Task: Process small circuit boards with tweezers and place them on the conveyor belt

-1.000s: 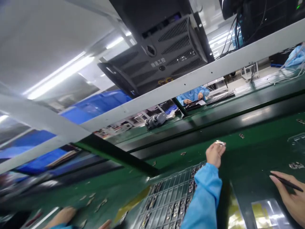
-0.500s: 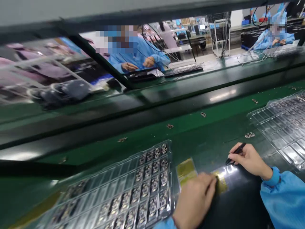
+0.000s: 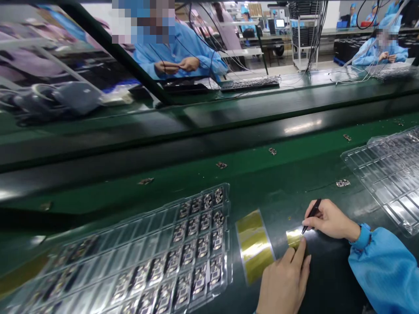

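Stretching across the whole view, a green conveyor belt [image 3: 183, 185] dotted with small loose circuit parts [image 3: 221, 165]. At lower left, a clear blister tray [image 3: 147, 257] with its right-hand pockets filled by small circuit boards; at far right, a second clear tray [image 3: 389, 170], contents too faint to tell. Between them, near the front edge, a strip of gold film labels [image 3: 253, 244] lying flat. Just right of it, a smaller gold label sheet [image 3: 294, 237], pinned by the fingertips of the flat, open left hand [image 3: 284, 283]. Closed around black tweezers [image 3: 310, 215], the right hand [image 3: 330, 221], tip touching that sheet.
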Tool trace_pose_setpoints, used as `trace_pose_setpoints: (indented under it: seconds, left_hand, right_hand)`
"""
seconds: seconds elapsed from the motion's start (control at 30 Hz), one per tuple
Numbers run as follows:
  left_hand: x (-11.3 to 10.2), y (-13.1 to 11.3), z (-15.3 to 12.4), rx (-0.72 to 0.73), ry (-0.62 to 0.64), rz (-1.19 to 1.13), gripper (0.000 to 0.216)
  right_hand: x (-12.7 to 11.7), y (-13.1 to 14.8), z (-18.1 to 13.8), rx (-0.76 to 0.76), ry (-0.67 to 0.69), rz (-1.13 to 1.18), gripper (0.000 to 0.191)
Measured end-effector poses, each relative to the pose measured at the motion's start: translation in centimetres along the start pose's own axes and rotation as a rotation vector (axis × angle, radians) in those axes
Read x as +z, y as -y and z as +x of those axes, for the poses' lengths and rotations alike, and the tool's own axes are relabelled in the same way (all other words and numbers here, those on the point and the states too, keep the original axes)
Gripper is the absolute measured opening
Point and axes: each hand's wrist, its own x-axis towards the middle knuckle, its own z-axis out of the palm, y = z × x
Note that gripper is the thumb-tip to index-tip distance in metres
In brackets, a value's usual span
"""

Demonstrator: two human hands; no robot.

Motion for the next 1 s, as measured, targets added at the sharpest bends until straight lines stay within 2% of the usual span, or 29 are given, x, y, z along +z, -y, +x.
trace_pose_setpoints:
  seconds: [0.13, 0.37, 0.57, 0.7, 0.8, 0.87, 0.93, 1.0]
  left_hand:
    - [0.1, 0.0, 0.0, 0.006, -0.009, 0.009, 0.038]
    - [0.1, 0.3, -0.1, 0.002, -0.021, -0.003, 0.037]
    - [-0.3, -0.1, -0.2, -0.034, 0.024, -0.067, 0.038]
    - [-1.7, 0.7, 0.2, -0.042, 0.095, -0.222, 0.038]
    - [-3.8, 3.5, 2.9, -0.054, 0.146, -0.414, 0.027]
    - [-5.3, 6.2, 6.2, -0.18, 0.062, -0.539, 0.028]
    - [-6.6, 9.0, 10.2, -0.402, -0.063, -0.656, 0.032]
    - [-7.4, 11.4, 14.4, -0.506, -0.147, -0.672, 0.039]
  right_hand:
    - [0.0, 0.0, 0.1, 0.03, 0.002, -0.021, 0.009]
    - [0.2, 0.1, 0.2, 0.092, -0.007, 0.091, 0.015]
    - [0.0, 0.9, 0.0, 0.099, -0.042, 0.212, 0.025]
    - [-0.4, 1.5, -0.1, 0.077, -0.127, 0.254, 0.029]
    - [-0.6, 1.8, -0.2, 0.046, -0.173, 0.269, 0.029]
    - [-0.8, 2.0, -0.2, 0.012, -0.194, 0.291, 0.028]
    - [-0.8, 2.2, -0.3, -0.019, -0.219, 0.312, 0.027]
    - [-0.6, 2.5, -0.3, -0.032, -0.246, 0.336, 0.026]
